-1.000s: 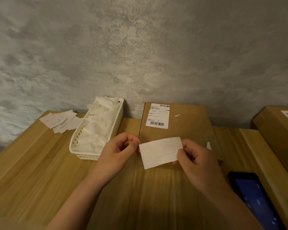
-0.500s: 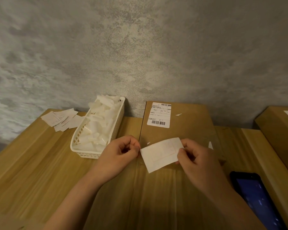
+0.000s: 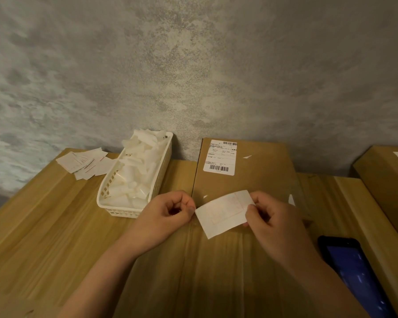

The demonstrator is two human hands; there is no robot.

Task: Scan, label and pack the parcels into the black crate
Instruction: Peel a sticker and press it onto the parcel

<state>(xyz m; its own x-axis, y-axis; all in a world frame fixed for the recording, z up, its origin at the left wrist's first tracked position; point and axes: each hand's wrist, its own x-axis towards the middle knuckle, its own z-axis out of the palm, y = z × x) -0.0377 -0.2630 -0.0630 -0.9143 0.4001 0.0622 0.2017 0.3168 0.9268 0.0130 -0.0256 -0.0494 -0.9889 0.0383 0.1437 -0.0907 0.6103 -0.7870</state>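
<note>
The left hand (image 3: 170, 211) pinches the left edge of a white label (image 3: 224, 213) between thumb and curled fingers, and the right hand (image 3: 270, 220) pinches its right end the same way, so the two hands sit apart with the label stretched between them, tilted, its right end higher. It hangs just above the near edge of a flat brown parcel (image 3: 257, 177) that lies on the bench (image 3: 44, 226) with its far end against the wall (image 3: 193, 65)

That parcel already carries one printed barcode sticker (image 3: 220, 158) at its far left corner. My reading is that the label in hand is being peeled or readied for sticking, so this parcel is labelled only in part and not packed. A second parcel (image 3: 386, 187) with its own barcode sticker waits at the right edge. No black crate shows, so how much is packed cannot be told. A phone (image 3: 356, 274) with a lit screen lies beside the right forearm, probably the scanner

To the left, a white basket (image 3: 133, 210) full of white paper scraps stands just beside the parcel, and loose slips (image 3: 83, 161) lie beyond it near the bench's far left corner. There is open brown face on the parcel right of the sticker for the label. The near left bench is bare wood. On the right, room is tight: phone and second parcel crowd the right arm
</note>
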